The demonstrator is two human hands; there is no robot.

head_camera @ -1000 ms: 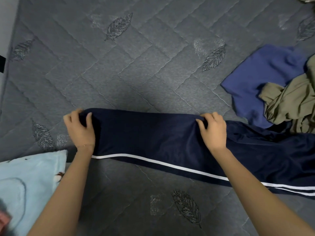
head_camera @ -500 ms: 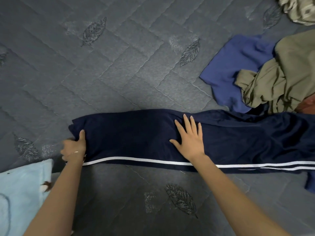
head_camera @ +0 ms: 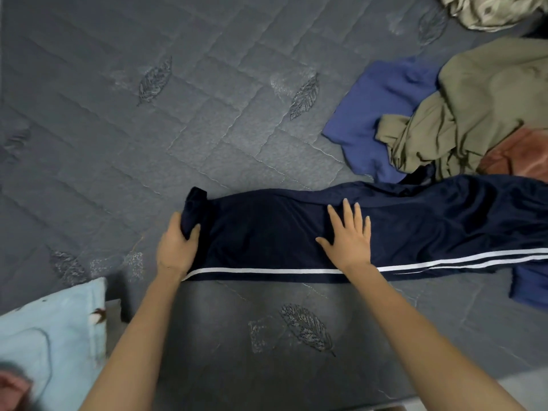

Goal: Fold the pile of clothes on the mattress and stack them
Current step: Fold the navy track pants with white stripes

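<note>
Navy track pants (head_camera: pixel 267 232) with white side stripes lie stretched left to right across the grey quilted mattress (head_camera: pixel 207 129). My left hand (head_camera: pixel 178 247) grips the cuff end of the pants and has it bunched and lifted slightly. My right hand (head_camera: pixel 350 238) presses flat on the middle of the pant leg with fingers spread. At the right sits a loose pile: a blue garment (head_camera: pixel 376 120), an olive garment (head_camera: pixel 468 114) and a rust-coloured one (head_camera: pixel 522 155).
A light blue blanket or pillow (head_camera: pixel 50 345) lies at the lower left corner. A pale patterned cloth (head_camera: pixel 486 10) sits at the top right. Another blue piece (head_camera: pixel 530 289) pokes out under the pants at the right edge.
My left hand has taken hold of the cuff and drawn it rightward, bunching the end. My right hand stays flat on the pants. The view has shifted right, showing more of the pile.
</note>
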